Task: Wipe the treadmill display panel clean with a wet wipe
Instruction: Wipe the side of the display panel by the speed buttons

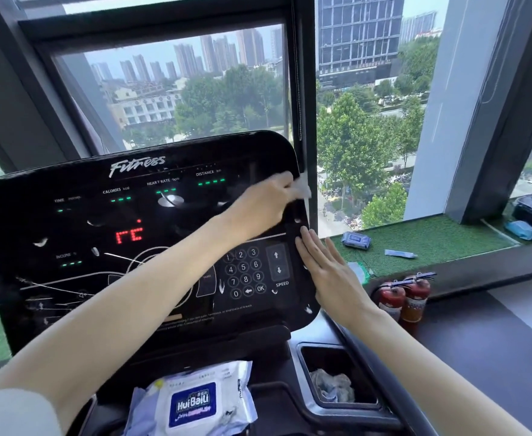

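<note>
The black treadmill display panel (79, 234) fills the left and middle of the view, with green and red lights and a number keypad. My left hand (266, 202) reaches across to the panel's upper right edge and is shut on a white wet wipe (302, 188), which sticks out past the fingers. My right hand (327, 272) lies flat and open against the panel's right edge, beside the speed arrows, holding nothing.
A wet wipe pack (195, 404) lies on the console below the panel. A crumpled used wipe (332, 387) sits in the cup holder on the right. On the green sill are another wipe pack (356, 240) and a tube (400, 253). Two fire extinguishers (403, 300) stand below the sill.
</note>
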A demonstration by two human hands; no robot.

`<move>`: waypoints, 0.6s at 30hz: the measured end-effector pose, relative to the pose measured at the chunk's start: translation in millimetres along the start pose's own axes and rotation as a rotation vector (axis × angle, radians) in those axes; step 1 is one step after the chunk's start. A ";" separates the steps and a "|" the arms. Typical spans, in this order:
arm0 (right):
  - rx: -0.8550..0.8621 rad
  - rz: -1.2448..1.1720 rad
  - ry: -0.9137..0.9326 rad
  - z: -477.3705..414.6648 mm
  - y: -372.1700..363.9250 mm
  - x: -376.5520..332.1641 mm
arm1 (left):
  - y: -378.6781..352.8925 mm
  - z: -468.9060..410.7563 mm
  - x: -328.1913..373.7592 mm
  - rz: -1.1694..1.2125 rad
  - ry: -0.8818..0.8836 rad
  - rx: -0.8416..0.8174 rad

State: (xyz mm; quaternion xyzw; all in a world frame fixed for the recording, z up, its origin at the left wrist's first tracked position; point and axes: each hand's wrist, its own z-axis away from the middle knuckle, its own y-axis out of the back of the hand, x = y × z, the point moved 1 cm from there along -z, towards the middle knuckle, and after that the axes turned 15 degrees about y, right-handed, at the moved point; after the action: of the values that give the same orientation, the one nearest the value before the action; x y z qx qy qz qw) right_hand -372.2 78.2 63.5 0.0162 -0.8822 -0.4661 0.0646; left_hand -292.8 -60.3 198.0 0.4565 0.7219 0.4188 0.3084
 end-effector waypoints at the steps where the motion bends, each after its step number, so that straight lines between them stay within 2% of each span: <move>1: -0.001 -0.002 -0.006 0.1 -0.6 -0.6 | 4.2 -6.5 -6.5 0.042 0.092 0.093; 3: -0.004 0.001 -0.015 -0.5 -1.4 -1.4 | 3.3 -6.8 -8.9 0.093 0.162 0.170; 7: -0.015 0.017 0.000 -0.8 -0.4 -0.7 | -11.5 19.0 19.8 -0.007 -0.075 -0.042; 11: -0.013 0.006 -0.007 -0.1 0.2 -2.5 | 0.2 -3.4 3.2 0.102 0.170 0.134; 12: -0.013 0.000 -0.009 -0.5 0.3 -3.0 | -0.3 -2.1 3.1 0.131 0.185 0.155; 16: -0.006 -0.022 -0.016 -1.9 4.0 -2.9 | -14.2 25.5 26.7 0.035 -0.097 -0.049; 18: 0.013 -0.032 -0.021 -0.2 6.2 -4.1 | -7.0 14.3 16.2 0.038 -0.020 -0.010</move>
State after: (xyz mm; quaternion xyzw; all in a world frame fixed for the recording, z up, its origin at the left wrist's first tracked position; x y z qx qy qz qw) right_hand -367.9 81.9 68.3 0.0257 -0.8855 -0.4615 0.0479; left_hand -290.2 -42.5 184.2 0.4727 0.7080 0.4234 0.3097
